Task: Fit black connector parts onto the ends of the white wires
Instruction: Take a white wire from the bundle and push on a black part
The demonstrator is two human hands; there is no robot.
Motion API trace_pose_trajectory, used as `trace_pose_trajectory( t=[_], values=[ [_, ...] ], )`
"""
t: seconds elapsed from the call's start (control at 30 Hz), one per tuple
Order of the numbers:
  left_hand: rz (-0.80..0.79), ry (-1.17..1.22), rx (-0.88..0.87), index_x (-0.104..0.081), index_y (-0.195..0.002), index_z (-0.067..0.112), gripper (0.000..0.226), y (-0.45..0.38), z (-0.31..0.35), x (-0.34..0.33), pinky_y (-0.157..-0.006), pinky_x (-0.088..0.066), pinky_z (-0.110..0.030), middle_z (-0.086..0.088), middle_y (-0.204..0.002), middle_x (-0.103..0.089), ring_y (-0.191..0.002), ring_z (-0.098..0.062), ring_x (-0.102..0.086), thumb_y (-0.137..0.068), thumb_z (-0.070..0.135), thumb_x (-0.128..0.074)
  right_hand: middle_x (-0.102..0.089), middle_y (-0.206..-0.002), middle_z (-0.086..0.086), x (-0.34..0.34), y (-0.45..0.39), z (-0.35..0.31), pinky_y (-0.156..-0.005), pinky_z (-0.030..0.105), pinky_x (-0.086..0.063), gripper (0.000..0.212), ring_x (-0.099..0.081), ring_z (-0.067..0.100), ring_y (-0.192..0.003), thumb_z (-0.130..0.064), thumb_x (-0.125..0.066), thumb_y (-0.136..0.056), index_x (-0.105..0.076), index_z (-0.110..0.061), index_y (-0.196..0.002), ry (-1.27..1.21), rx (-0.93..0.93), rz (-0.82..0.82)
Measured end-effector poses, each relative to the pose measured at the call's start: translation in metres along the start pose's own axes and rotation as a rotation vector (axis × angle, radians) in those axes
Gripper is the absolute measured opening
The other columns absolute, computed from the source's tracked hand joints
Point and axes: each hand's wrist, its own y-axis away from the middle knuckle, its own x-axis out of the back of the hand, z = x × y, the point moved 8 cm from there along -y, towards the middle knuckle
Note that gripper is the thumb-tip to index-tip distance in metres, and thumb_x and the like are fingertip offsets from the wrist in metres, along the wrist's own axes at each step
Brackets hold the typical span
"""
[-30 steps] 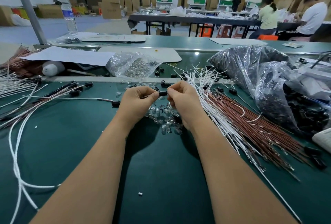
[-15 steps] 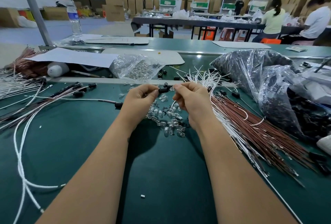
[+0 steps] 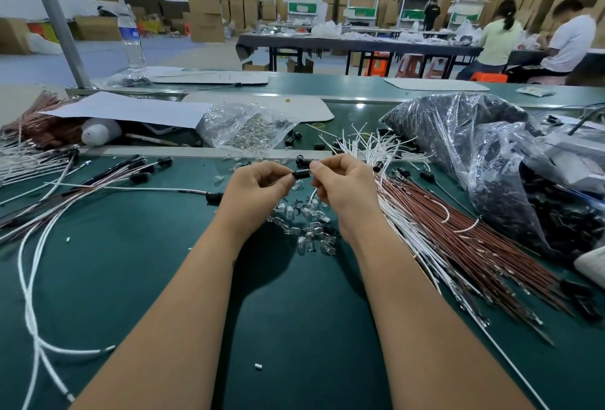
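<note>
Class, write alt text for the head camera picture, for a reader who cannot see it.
Two hands, left hand and right hand, pinch a small black connector between them above a green table. Small clear bulbs lie under the hands, and a bundle of white wires and brown wires lies to the right.

Two bare forearms enter from the bottom edge of the frame and narrow toward the wrists near the middle. No sleeve covers either one as far as the lower edge shows. The left hand (image 3: 258,185) and right hand (image 3: 343,187) wear no gloves, rings, watch or bands. Fingernails are short and unpainted where visible.
</note>
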Motion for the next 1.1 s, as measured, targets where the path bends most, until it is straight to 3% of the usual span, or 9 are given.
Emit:
trace_pose_trajectory(
  t=[0.2, 0.37, 0.6, 0.7, 0.83, 0.97, 1.1],
  values=[
    [0.024, -0.003, -0.006, -0.073, -0.082, 0.017, 0.006, -0.001, 0.000, 0.005, -0.060, -0.045, -0.012, 0.003, -0.064, -0.066, -0.058, -0.003, -0.056, -0.085, 0.012, -0.071, -0.062, -0.053, -0.005, -0.002, 0.000, 0.004, -0.044, 0.015, -0.041, 0.014, -0.053, 0.004, -0.045, -0.008, -0.061, -0.092, -0.061, -0.011, -0.078, -0.034, -0.055, -0.036],
    [0.007, -0.043, -0.006, -0.072, -0.082, 0.017, 0.007, -0.003, -0.003, 0.005, -0.055, -0.038, -0.015, -0.001, -0.062, -0.059, -0.054, -0.006, -0.046, -0.087, 0.013, -0.069, -0.062, -0.052, -0.005, -0.004, -0.001, 0.011, -0.045, 0.016, -0.043, 0.014, -0.052, 0.004, -0.044, -0.008, -0.059, -0.094, -0.059, -0.010, -0.079, -0.035, -0.125, -0.044],
    [0.021, -0.079, -0.036, -0.073, -0.082, 0.015, 0.004, -0.002, -0.003, 0.005, -0.050, -0.033, -0.007, 0.020, -0.050, -0.057, -0.046, 0.003, -0.044, -0.085, 0.014, -0.071, -0.063, -0.055, -0.001, -0.005, 0.000, 0.019, -0.045, 0.018, -0.043, 0.014, -0.054, 0.006, -0.047, -0.007, -0.059, -0.094, -0.058, -0.007, -0.080, -0.110, -0.188, -0.029],
    [0.010, -0.055, -0.020, -0.071, -0.079, 0.018, 0.009, -0.002, -0.005, 0.005, -0.048, -0.032, -0.009, 0.017, -0.048, -0.052, -0.045, 0.001, -0.041, -0.087, 0.014, -0.070, -0.061, -0.061, 0.002, -0.008, 0.001, 0.020, -0.046, 0.018, -0.042, 0.014, -0.051, 0.006, -0.047, -0.006, -0.057, -0.095, -0.057, -0.008, -0.081, -0.067, -0.194, -0.069],
    [-0.010, -0.057, -0.008, -0.072, -0.074, 0.023, 0.011, -0.002, -0.008, 0.005, -0.059, -0.041, -0.019, -0.002, -0.064, -0.062, -0.059, -0.008, -0.048, -0.084, 0.017, -0.073, -0.055, -0.062, 0.003, -0.007, 0.001, 0.024, -0.046, 0.020, -0.035, 0.015, -0.042, 0.009, -0.047, -0.006, -0.056, -0.094, -0.057, -0.009, -0.080, 0.056, -0.227, -0.092],
    [-0.013, -0.033, 0.009, -0.071, -0.074, 0.024, 0.013, -0.004, -0.009, 0.005, -0.052, -0.036, -0.013, 0.012, -0.053, -0.055, -0.051, -0.003, -0.043, -0.084, 0.016, -0.072, -0.056, -0.061, 0.001, -0.007, 0.002, 0.015, -0.049, 0.021, -0.037, 0.012, -0.044, 0.010, -0.050, -0.004, -0.059, -0.092, -0.058, -0.009, -0.081, 0.047, -0.181, -0.131],
    [-0.012, -0.028, 0.005, -0.071, -0.074, 0.021, 0.014, -0.005, -0.007, 0.005, -0.048, -0.031, -0.014, 0.010, -0.051, -0.049, -0.047, -0.003, -0.037, -0.086, 0.015, -0.070, -0.056, -0.060, 0.001, -0.008, 0.002, 0.008, -0.048, 0.019, -0.039, 0.011, -0.046, 0.008, -0.048, -0.004, -0.061, -0.091, -0.059, -0.008, -0.081, 0.024, -0.131, -0.138]
  ],
)
